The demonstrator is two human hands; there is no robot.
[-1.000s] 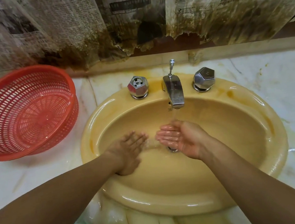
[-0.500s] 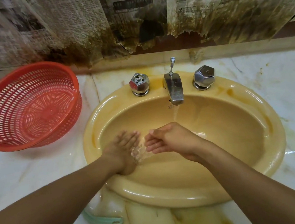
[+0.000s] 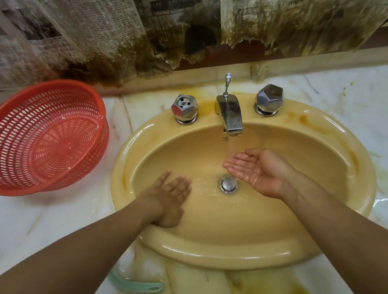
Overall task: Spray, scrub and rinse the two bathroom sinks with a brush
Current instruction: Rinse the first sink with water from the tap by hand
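Observation:
A yellow oval sink point(image 3: 329, 206) fills the middle of the view, set in a stained marble counter. Water runs from the chrome tap point(image 3: 230, 115) onto my right hand point(image 3: 259, 173), which is cupped palm up just right of the drain point(image 3: 228, 184). My left hand point(image 3: 167, 199) lies palm down, fingers spread, flat on the basin's left inner wall. Neither hand holds anything. A pale green brush handle point(image 3: 138, 285) lies on the counter at the sink's front left, partly hidden by my left forearm.
A red perforated basket point(image 3: 38, 139) stands tilted on the counter to the left. Two faceted chrome knobs point(image 3: 184, 109) point(image 3: 269, 99) flank the tap. Stained, torn newspaper point(image 3: 172, 22) covers the wall behind. Wet marble counter point(image 3: 383, 109) stretches to the right.
My right hand has turned palm up and moved right, back under the running water, uncovering the drain. My left hand stays on the basin's left wall.

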